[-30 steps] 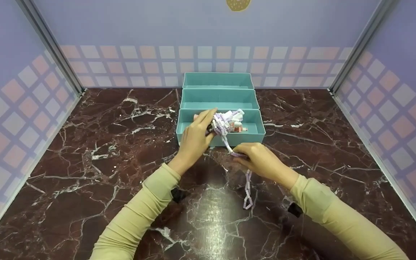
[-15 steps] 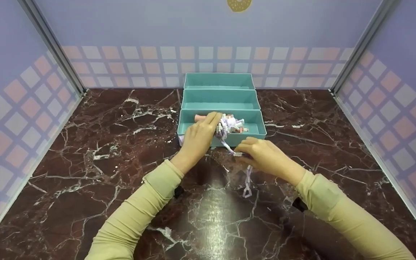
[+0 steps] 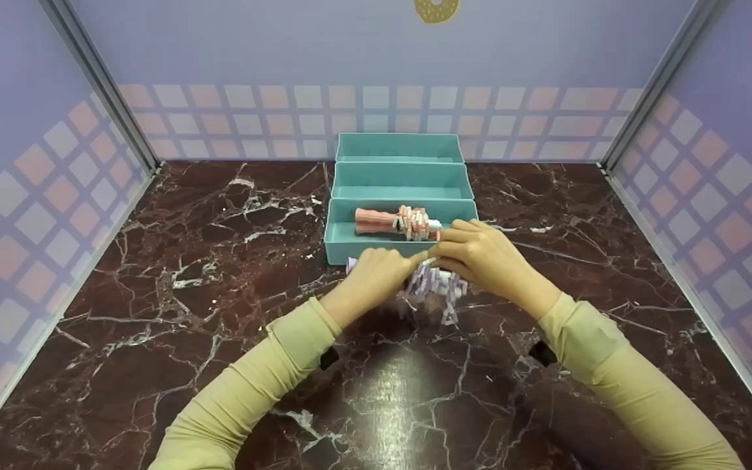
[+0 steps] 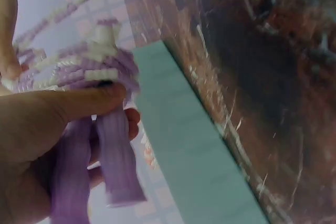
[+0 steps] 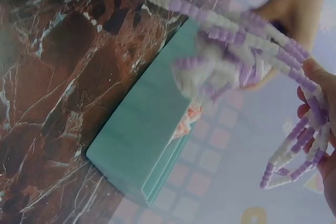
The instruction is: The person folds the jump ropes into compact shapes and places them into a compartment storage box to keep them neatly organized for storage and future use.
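My left hand (image 3: 376,277) grips the two purple handles (image 4: 118,156) of a beaded jump rope, its thumb across the spot where the rope is wound round them. Purple and white beads (image 5: 231,35) make up the rope. In the right wrist view, a looped length passes from the wound bundle to my right hand (image 3: 480,254), which pinches it. Both hands are close together, just in front of the teal bins. Inside the front bin (image 3: 350,253) lies a second jump rope (image 3: 376,220), with pink handles and pink-and-white beads wound round it.
Two more teal bins stand in a row behind the front one: a middle bin (image 3: 402,179) and a back bin (image 3: 399,147). They rest on a dark red marbled table (image 3: 219,287). Lilac panels with a checked band (image 3: 271,117) enclose the back and sides.
My left hand has come down toward me with the purple jump rope, uncovering the pink one in the bin. My right hand has risen beside it, still holding the loose rope.
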A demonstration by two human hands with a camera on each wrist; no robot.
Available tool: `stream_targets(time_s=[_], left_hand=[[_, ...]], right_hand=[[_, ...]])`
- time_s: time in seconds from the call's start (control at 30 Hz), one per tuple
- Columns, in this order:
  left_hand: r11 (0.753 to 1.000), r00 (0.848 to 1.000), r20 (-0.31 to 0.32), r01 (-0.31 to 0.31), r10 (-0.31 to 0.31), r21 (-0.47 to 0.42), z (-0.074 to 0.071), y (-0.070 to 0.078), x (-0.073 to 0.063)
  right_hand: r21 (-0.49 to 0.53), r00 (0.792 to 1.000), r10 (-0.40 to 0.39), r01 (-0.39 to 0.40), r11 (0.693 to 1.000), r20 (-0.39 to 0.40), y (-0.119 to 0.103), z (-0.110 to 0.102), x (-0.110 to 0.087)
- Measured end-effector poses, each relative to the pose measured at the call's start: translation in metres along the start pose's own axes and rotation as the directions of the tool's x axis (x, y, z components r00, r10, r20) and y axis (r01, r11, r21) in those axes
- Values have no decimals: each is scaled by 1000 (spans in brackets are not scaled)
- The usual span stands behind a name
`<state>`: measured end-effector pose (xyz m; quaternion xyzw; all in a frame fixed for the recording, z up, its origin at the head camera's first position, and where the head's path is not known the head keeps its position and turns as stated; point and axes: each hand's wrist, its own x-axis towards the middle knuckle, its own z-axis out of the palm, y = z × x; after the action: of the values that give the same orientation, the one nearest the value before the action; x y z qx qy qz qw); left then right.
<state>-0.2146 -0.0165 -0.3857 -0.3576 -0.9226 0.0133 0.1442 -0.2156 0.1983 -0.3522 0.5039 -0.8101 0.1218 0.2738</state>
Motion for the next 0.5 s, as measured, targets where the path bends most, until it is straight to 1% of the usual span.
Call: stream_targets(time_s=[0.1, 0.2, 0.33, 0.5], left_hand=[[1000, 1000, 14, -23, 23, 14, 2, 4, -2], [999, 999, -1, -47, 47, 7, 4, 4, -4], [995, 995, -28, -93, 92, -38, 4, 2, -6], [983, 987, -72, -151, 144, -105, 4, -1, -11]], right_hand=[[49, 999, 30, -31, 998, 28, 7, 1, -3], [92, 996, 64, -70, 993, 60, 13, 2, -5], [138, 987, 110, -126, 982, 113, 19, 1, -8], [213, 971, 133, -175, 961, 198, 26, 0, -9]])
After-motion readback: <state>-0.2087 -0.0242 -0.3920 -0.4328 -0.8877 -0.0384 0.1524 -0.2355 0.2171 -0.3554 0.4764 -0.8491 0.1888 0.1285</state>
